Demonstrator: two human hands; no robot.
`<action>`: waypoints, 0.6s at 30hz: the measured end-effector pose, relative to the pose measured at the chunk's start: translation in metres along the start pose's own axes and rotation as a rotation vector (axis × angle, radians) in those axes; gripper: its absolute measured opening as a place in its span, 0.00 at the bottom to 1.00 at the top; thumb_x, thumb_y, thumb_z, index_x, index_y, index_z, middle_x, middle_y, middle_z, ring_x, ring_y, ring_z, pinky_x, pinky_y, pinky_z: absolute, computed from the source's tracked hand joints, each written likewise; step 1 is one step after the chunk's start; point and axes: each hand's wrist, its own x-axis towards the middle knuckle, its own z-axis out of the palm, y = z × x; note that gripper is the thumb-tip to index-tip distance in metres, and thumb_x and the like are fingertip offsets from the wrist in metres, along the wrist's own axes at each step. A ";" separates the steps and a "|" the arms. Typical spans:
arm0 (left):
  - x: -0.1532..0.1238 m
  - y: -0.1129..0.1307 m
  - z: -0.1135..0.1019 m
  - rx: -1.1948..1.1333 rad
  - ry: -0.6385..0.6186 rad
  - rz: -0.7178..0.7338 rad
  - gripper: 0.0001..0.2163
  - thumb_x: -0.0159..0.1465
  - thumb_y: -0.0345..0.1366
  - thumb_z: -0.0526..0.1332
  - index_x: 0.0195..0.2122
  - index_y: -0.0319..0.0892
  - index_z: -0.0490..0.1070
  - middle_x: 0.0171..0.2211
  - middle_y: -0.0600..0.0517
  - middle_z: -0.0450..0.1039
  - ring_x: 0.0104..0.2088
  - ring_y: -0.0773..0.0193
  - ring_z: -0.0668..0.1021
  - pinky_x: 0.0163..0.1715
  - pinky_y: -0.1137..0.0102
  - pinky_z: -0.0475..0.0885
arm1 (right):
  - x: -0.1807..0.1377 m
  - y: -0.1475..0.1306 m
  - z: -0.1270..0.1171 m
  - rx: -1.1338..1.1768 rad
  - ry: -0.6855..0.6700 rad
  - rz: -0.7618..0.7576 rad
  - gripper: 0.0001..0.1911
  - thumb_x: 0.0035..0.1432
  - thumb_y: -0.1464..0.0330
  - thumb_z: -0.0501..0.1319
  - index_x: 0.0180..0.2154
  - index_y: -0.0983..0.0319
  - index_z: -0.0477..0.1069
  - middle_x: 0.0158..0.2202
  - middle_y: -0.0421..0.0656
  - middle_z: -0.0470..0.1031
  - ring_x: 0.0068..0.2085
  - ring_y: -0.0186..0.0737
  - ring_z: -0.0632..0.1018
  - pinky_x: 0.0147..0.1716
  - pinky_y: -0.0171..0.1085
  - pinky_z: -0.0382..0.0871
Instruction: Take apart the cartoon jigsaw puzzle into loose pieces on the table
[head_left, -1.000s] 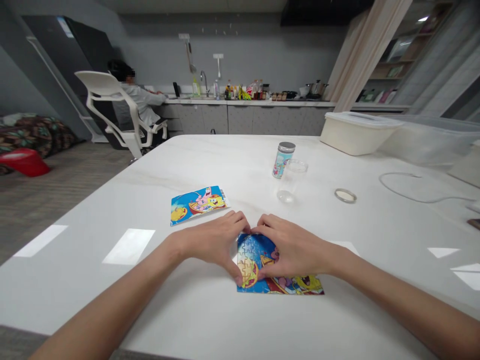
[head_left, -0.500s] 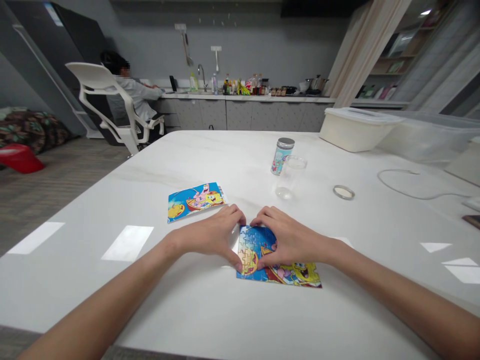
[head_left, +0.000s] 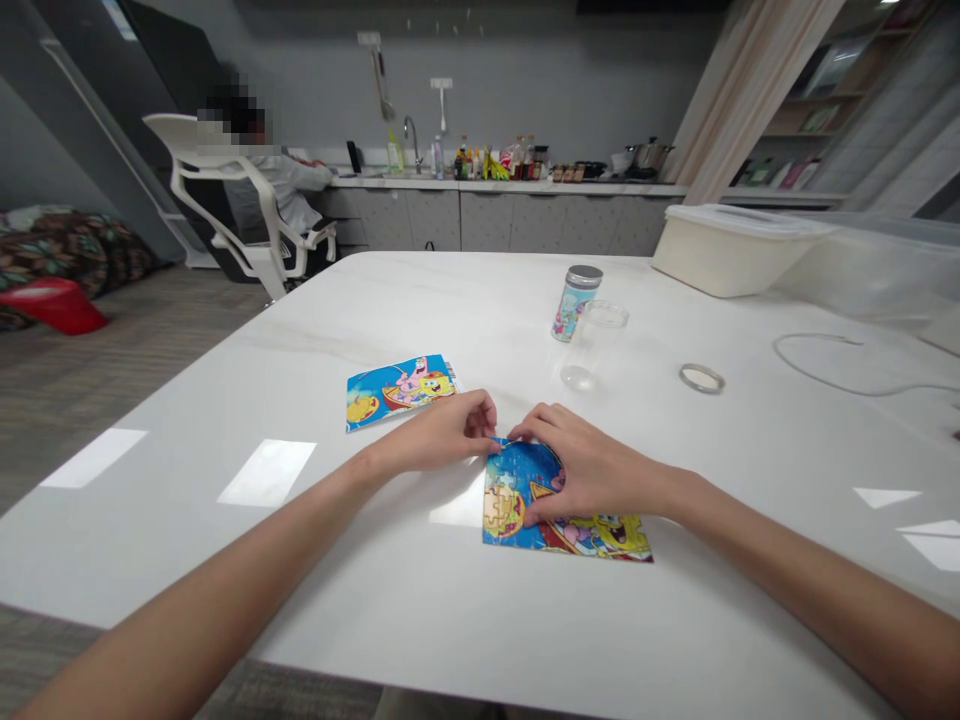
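A jigsaw puzzle point(head_left: 517, 470) with a blue cartoon picture, its pieces joined, lies flat on the white table. My right hand point(head_left: 581, 460) arches over it, fingertips at the top edge and thumb pressed on the picture, hiding its upper right part. Beside it, my left hand point(head_left: 461, 425) has curled fingers, with thumb and forefinger closed at the puzzle's top left corner. Whether a loose piece is between them I cannot make out. Behind my left hand lies a folded picture sheet point(head_left: 397, 390) with the same cartoon scene.
Farther back stand a printed can point(head_left: 576, 305) with a metal lid and a clear jar point(head_left: 589, 350). To their right lie a round lid point(head_left: 701, 378) and a cable point(head_left: 817, 372). A cream storage box point(head_left: 727, 250) sits at the back right. A person sits in a white chair point(head_left: 259, 200).
My left thumb has moved up from the puzzle's lower left to its top left corner. My right hand keeps its place on the puzzle. The whole view has shifted slightly.
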 end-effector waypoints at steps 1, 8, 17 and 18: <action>0.001 -0.001 0.000 -0.027 0.000 -0.003 0.11 0.56 0.39 0.65 0.35 0.43 0.64 0.29 0.54 0.72 0.29 0.66 0.73 0.30 0.70 0.66 | 0.000 0.000 0.000 -0.002 -0.001 -0.002 0.35 0.44 0.53 0.71 0.49 0.63 0.65 0.46 0.49 0.67 0.47 0.49 0.70 0.46 0.48 0.69; 0.005 -0.009 -0.001 -0.193 -0.037 -0.020 0.14 0.51 0.37 0.67 0.35 0.43 0.64 0.29 0.54 0.75 0.26 0.69 0.73 0.27 0.71 0.67 | 0.000 0.002 0.000 0.006 -0.008 -0.045 0.34 0.46 0.55 0.71 0.51 0.62 0.65 0.47 0.49 0.67 0.47 0.48 0.70 0.46 0.47 0.69; 0.004 -0.008 -0.003 -0.247 -0.039 -0.021 0.15 0.50 0.35 0.68 0.35 0.43 0.62 0.29 0.54 0.76 0.27 0.69 0.76 0.28 0.71 0.70 | -0.002 0.005 0.001 -0.058 0.030 -0.143 0.32 0.49 0.51 0.68 0.51 0.61 0.67 0.46 0.50 0.66 0.45 0.46 0.70 0.43 0.45 0.68; 0.004 -0.009 -0.003 -0.251 -0.047 -0.018 0.15 0.51 0.35 0.68 0.35 0.43 0.62 0.29 0.54 0.76 0.27 0.69 0.76 0.28 0.71 0.71 | -0.002 0.005 0.000 -0.093 0.048 -0.198 0.30 0.51 0.51 0.67 0.49 0.61 0.68 0.46 0.50 0.67 0.43 0.45 0.70 0.42 0.45 0.67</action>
